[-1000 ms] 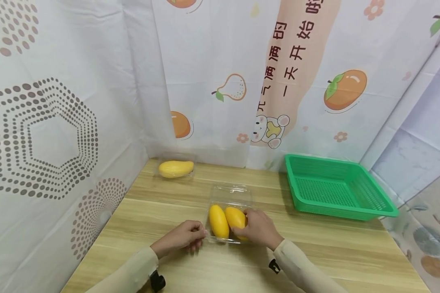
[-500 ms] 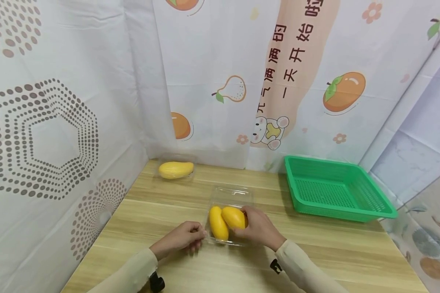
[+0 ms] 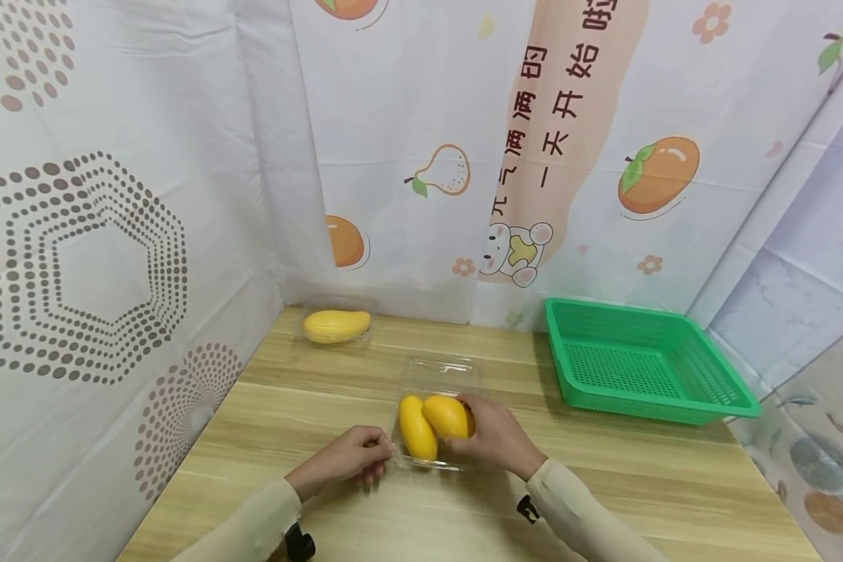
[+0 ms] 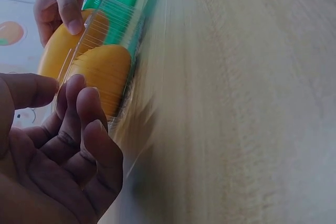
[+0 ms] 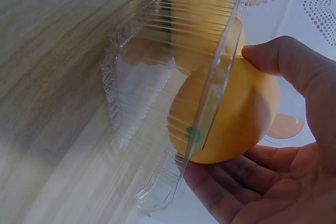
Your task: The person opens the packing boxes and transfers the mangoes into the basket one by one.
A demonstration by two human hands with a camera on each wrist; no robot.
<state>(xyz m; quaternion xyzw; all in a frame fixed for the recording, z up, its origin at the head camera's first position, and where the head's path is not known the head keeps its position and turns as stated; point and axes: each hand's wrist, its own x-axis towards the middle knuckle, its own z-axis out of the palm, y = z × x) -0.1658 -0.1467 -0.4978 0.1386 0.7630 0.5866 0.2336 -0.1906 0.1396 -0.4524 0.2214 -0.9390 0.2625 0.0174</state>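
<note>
A clear plastic clamshell box point(image 3: 441, 376) lies unfolded on the table, its lid laid back toward the curtain. Two yellow mangoes are in its front half. My left hand point(image 3: 347, 459) pinches the box's near-left corner between thumb and fingertips. With thumb and fingers around it, my right hand point(image 3: 495, 437) grips the right-hand mango point(image 3: 446, 415). The right wrist view shows this mango point(image 5: 236, 114) tilted, partly above the box rim, its lower part inside. The left-hand mango point(image 3: 417, 428) lies lengthwise in the box, against the held one.
At the back left, another clear box holds a yellow mango point(image 3: 336, 325). A green perforated basket point(image 3: 663, 410) stands at the back right of the wooden table point(image 3: 604, 476). Printed curtains point(image 3: 393, 117) hang close behind the table and along both sides.
The right hand has tipped the right-hand mango and raised its far end slightly, shifting it toward the left-hand one. The left hand has stayed at the box corner.
</note>
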